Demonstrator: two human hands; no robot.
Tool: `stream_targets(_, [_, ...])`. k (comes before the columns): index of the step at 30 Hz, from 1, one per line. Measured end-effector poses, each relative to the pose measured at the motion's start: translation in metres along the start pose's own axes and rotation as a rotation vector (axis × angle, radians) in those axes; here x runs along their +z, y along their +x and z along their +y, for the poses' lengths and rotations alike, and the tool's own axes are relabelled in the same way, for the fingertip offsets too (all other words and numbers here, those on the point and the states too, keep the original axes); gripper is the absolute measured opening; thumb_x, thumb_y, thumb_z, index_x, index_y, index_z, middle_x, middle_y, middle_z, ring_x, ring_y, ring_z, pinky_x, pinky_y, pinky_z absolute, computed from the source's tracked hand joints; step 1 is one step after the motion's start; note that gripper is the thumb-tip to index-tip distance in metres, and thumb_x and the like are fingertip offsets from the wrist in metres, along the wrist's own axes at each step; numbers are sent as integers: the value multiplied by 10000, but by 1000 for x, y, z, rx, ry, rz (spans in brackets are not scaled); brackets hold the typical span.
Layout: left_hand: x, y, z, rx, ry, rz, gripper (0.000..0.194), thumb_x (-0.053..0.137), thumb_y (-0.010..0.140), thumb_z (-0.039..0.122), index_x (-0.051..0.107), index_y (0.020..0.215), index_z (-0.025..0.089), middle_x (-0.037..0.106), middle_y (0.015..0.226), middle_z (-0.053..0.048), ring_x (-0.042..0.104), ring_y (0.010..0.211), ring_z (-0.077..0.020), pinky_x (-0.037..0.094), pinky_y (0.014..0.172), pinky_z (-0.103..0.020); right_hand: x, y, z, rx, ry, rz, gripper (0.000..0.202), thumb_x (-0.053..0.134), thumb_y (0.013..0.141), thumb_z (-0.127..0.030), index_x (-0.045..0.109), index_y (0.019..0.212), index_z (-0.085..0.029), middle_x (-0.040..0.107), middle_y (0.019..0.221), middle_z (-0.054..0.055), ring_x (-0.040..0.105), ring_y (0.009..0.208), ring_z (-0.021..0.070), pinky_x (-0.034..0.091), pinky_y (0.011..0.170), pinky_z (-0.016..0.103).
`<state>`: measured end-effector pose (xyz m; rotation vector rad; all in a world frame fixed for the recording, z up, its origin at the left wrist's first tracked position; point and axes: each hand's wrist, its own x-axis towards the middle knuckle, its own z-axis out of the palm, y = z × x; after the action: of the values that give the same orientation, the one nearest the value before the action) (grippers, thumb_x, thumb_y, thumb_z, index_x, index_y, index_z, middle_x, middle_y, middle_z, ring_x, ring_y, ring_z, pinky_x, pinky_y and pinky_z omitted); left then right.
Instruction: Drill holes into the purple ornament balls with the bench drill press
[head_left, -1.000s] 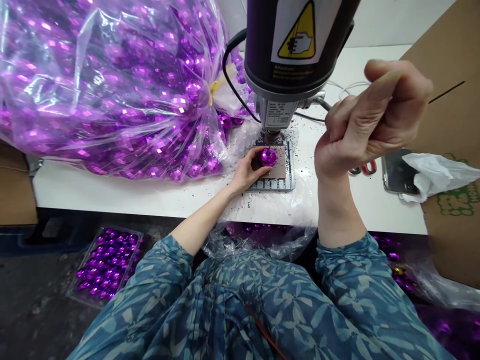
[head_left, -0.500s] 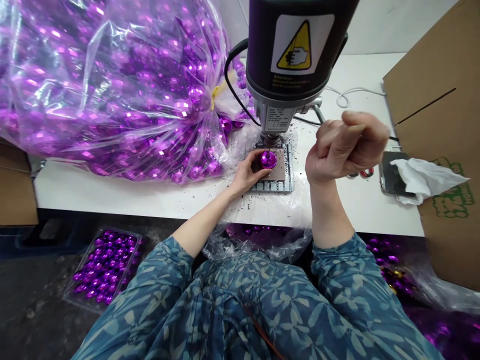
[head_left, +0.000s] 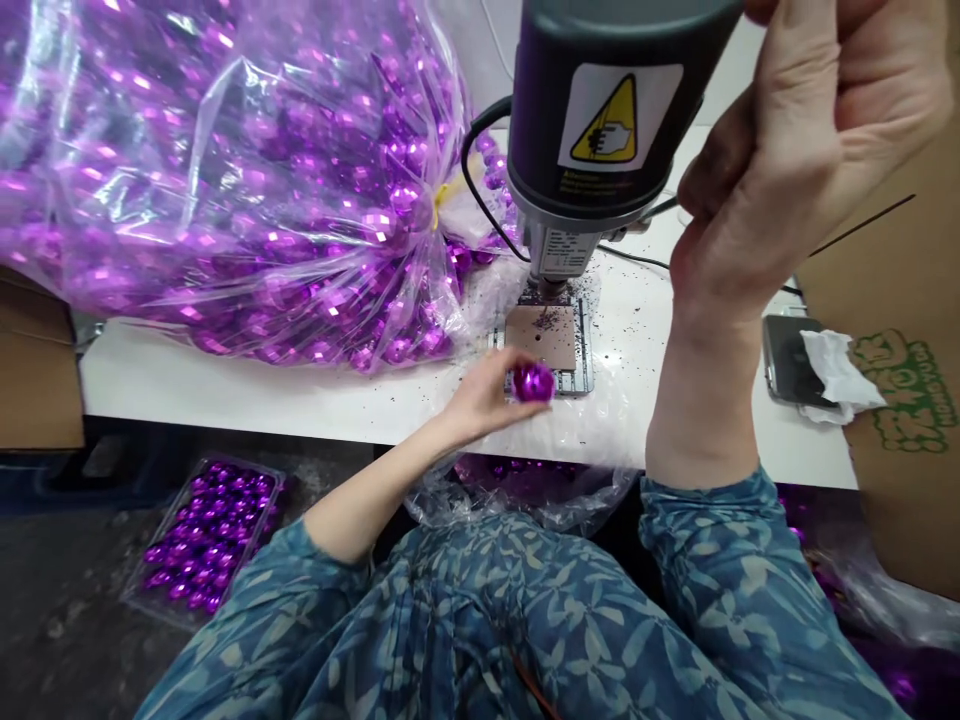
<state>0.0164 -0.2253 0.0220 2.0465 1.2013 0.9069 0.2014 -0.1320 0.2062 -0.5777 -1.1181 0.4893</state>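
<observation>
A shiny purple faceted ball (head_left: 534,382) is held between the thumb and fingers of my left hand (head_left: 484,398), just off the front edge of the drill press base (head_left: 587,350). On that base lies a brown board (head_left: 559,335) with a small hole and dark shavings. My right hand (head_left: 814,150) is raised beside the black drill press head (head_left: 626,110), close to the camera. Its fingers are curled closed, and whatever they grip is hidden. Under the motor housing, the chuck (head_left: 551,287) sits above the board, the bit hardly visible.
A big clear bag of purple balls (head_left: 285,200), tied in yellow, covers the table's left. A clear tray of balls (head_left: 210,530) is on the floor. Open plastic (head_left: 525,490) hangs at the table edge. To the right are a phone (head_left: 795,360), tissue (head_left: 832,365) and a cardboard box (head_left: 907,300).
My left hand has drawn the purple ball from under the chuck toward me, baring the board. My right hand has risen, up and to the right, still closed.
</observation>
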Motion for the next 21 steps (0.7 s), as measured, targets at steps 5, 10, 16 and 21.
stream_targets(5, [-50,6,-1,-5,87,-115,346,731,1016,548,754,1124,220,806,1032,-69,753,932,-229,625,850,-374,1,-3,5,-43,-10,68,249,614,965,-109,686,748,-209,358,553,-72,378,433,-7,332,483,177])
stream_targets(10, [-62,104,-83,-155,378,264,107,655,1008,175,745,1063,194,755,1213,-149,673,1262,-349,546,1144,-539,4,-4,2,-34,7,60,299,588,971,-84,693,731,-229,430,558,-80,384,426,-15,259,438,182])
stream_targets(16, [-61,160,-130,-197,460,283,229,729,902,130,727,1130,147,717,1344,-237,515,1493,-446,372,1281,-675,0,-4,6,-80,26,45,275,604,971,-89,719,757,-217,397,547,-78,380,414,-20,286,439,172])
stream_targets(21, [-66,120,-104,-69,175,361,390,862,878,295,718,1231,211,766,1256,-140,681,1297,-360,551,1163,-562,-1,-5,9,-95,31,53,181,658,944,-178,720,776,-200,461,596,-65,618,612,-7,540,658,118])
